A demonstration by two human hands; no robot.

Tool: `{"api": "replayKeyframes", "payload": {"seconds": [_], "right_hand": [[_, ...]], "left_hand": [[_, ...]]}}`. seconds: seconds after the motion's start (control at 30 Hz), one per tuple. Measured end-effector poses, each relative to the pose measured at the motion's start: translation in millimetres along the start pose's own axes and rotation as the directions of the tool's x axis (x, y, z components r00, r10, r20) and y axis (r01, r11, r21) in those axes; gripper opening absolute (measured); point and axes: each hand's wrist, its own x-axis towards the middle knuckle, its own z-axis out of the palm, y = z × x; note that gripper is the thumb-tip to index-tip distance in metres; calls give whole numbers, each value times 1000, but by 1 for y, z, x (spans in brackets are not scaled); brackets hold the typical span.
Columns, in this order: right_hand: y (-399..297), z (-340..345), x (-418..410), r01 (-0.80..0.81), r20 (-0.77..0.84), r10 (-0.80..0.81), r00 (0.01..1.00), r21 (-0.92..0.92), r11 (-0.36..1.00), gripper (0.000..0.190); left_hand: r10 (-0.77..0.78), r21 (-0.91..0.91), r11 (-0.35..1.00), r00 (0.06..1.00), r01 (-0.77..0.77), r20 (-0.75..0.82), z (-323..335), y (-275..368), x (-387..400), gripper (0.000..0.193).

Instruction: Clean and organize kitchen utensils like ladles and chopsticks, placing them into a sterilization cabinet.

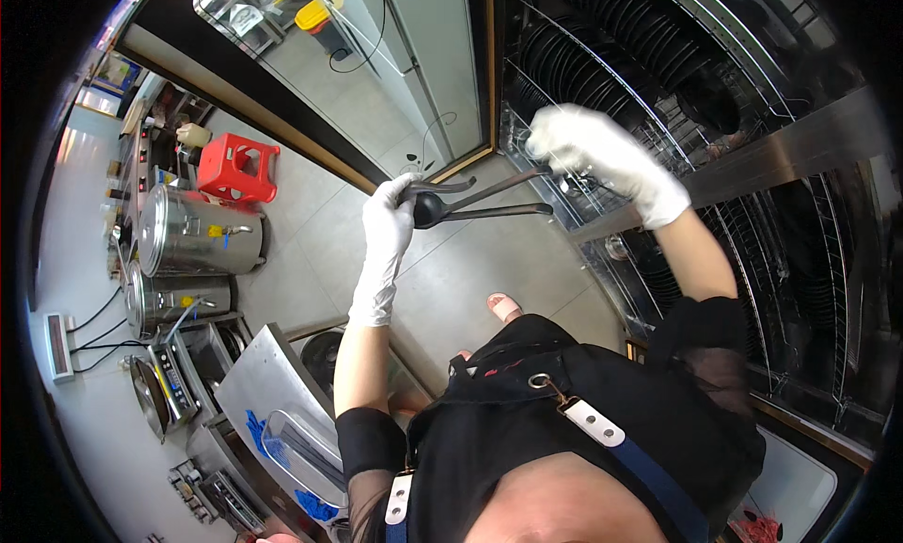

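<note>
My left hand (391, 215), in a white glove, is closed around several black ladles or spoons (487, 197), whose long handles point to the right over the tiled floor. My right hand (582, 137), also gloved in white and slightly blurred, is raised at the wire shelves of an open cabinet (762, 137). Whether its fingers hold anything cannot be told. One black handle ends just below the fingers of that hand. Behind it, black plates (564, 60) stand on edge in rows on the racks.
A glass cabinet door (423, 77) stands open ahead. Toward the left are a red plastic stool (240, 168), steel drums with taps (201, 231) and a steel worktop (282, 388) bearing a clear plastic basket (300, 448) and blue cloths. More plates fill the lower racks at right.
</note>
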Motion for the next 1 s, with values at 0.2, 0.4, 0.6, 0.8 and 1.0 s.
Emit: {"api": "replayKeyframes", "payload": {"seconds": [0.2,0.4,0.6,0.8,1.0], "right_hand": [[62,18,-5,-70,16,87,996,-464,883,61],[97,84,1,198,259,127,957,-911,362,60],[129,79,-13,134,138,13,990,-976,172,46],[103,-6,-12,253,-733,-487,474,-417,873,20],[21,-183,-14,718,-976,-176,126,-32,695,18]], "left_hand": [[155,305,934,979,-188,129,15,3,-6,28],[123,284,932,932,-227,341,37,2,-23,34],[93,272,944,941,-187,326,61,-18,-46,47],[52,312,940,961,-139,271,47,-49,-42,37],[82,337,923,951,-186,299,52,-50,-41,31]]}}
